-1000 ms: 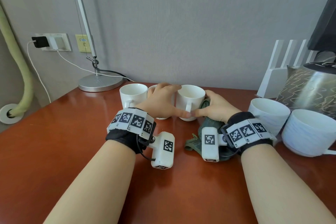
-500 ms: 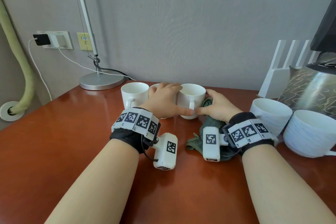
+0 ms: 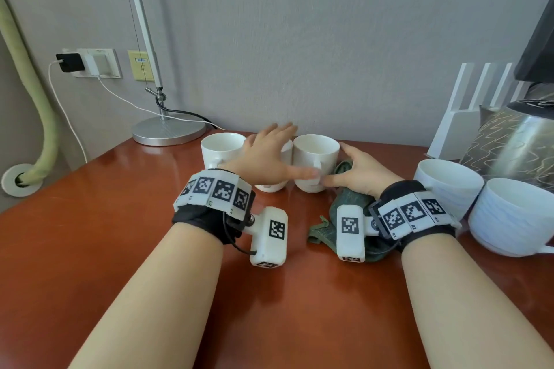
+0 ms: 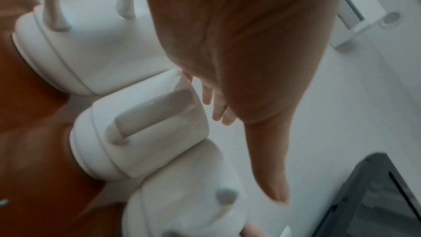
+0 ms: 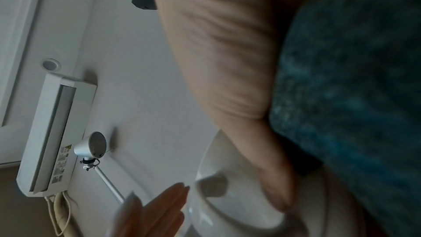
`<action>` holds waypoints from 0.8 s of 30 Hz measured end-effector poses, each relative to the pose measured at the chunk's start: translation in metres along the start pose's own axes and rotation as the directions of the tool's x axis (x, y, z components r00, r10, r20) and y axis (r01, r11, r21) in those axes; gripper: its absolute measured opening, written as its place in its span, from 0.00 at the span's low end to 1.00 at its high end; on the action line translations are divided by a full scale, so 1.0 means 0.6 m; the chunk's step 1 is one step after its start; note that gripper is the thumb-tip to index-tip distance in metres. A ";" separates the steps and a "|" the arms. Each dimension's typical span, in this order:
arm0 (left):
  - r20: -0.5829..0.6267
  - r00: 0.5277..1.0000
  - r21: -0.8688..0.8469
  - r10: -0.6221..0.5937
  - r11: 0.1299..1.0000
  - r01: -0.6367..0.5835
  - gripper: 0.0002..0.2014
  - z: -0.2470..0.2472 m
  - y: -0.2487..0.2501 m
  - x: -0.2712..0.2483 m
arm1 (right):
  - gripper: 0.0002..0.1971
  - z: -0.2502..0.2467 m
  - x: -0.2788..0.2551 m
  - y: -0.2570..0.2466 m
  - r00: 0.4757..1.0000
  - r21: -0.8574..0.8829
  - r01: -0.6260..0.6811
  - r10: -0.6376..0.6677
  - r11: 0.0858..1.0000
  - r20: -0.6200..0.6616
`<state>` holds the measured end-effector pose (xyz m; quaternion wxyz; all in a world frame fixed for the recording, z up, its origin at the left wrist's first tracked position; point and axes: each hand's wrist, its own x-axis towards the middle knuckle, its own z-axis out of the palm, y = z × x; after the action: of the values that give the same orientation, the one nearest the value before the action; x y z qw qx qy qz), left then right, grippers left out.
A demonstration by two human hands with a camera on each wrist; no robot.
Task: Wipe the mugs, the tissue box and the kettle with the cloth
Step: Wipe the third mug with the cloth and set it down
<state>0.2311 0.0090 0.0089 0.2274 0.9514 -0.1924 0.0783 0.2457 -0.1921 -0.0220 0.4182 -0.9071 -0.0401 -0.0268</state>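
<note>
Hands meet at the row of three upright white mugs (image 3: 314,160) near the wall edge of the tabletop (image 3: 90,219). Left hand (image 3: 263,156) hovers over the middle mug, fingers straight and spread, thumb touching the right mug's handle, gripping nothing. Right hand (image 3: 359,172) holds the green cloth (image 3: 344,201) against the right mug's side, cloth trailing under the wrist. Mug handles face the person. Right of that hand: two wider cups (image 3: 446,183), steel kettle (image 3: 515,147) behind. Open tabletop left and near.
</note>
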 end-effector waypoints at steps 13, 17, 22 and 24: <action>-0.135 0.990 -0.416 -0.044 0.909 -0.017 0.23 -0.021 0.059 -0.016 | 0.33 -0.046 -0.070 -0.049 0.968 0.020 -0.096 0.098 0.995 -0.230; -0.074 0.997 -0.392 -0.031 0.920 0.000 0.20 0.006 0.105 -0.026 | 0.21 -0.094 -0.134 -0.052 0.961 0.034 -0.099 0.105 0.994 -0.256; -0.204 0.901 -0.407 -0.384 0.870 0.279 0.10 0.057 0.119 -0.040 | 0.08 -0.128 -0.216 -0.027 0.957 0.038 -0.181 0.185 0.983 -0.224; -0.213 0.850 -0.361 -0.482 0.847 0.390 0.21 0.076 0.118 -0.050 | 0.06 -0.127 -0.246 -0.015 0.953 0.042 -0.199 0.204 0.979 -0.223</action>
<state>0.1781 -0.0603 -0.0098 0.4091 0.9007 0.0575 0.1344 0.0970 -0.2517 0.0221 0.4292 -0.8934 0.1003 -0.0867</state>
